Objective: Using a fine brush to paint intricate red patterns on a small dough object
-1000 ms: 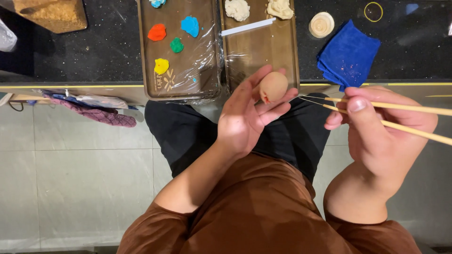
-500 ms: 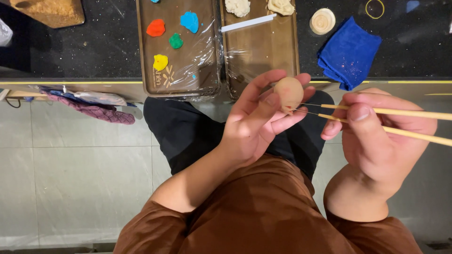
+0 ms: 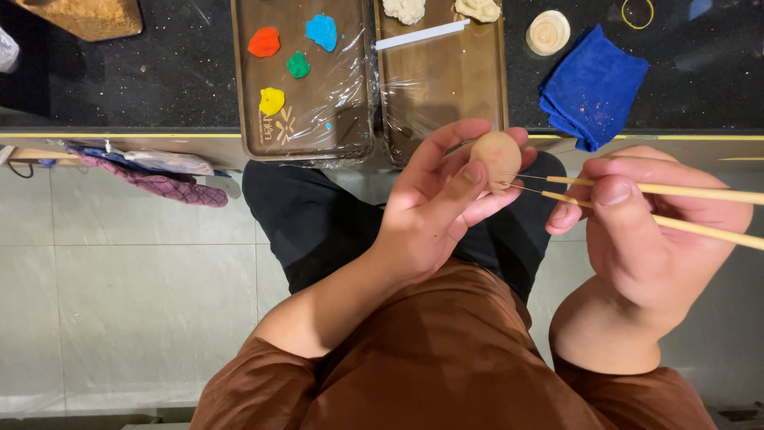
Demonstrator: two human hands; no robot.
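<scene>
- A small tan dough ball [image 3: 496, 157] was held up over the lap, pinched at the fingertips of the left hand [image 3: 434, 211], thumb pressed on its front.
- The right hand [image 3: 649, 231] was closed round two thin wooden sticks [image 3: 700, 209], pretty much like chopsticks, just beside the ball on its right.
- The pointed tips of the sticks were right at the ball's side, looked like touching it, though it couldn't be told for sure.
- The two hands were kept apart, with only the sticks bridging the gap.
- Further out on the dark worktop [image 3: 119, 80], two brown trays wrapped in plastic film were laid side by side.
- Coloured dough blobs [image 3: 263, 41] were spread on the left tray [image 3: 334, 119]; pale lumps and a white stick [image 3: 422, 34] sat on the right tray [image 3: 438, 87].
- A blue cloth [image 3: 593, 87] was lying beside the trays.
</scene>
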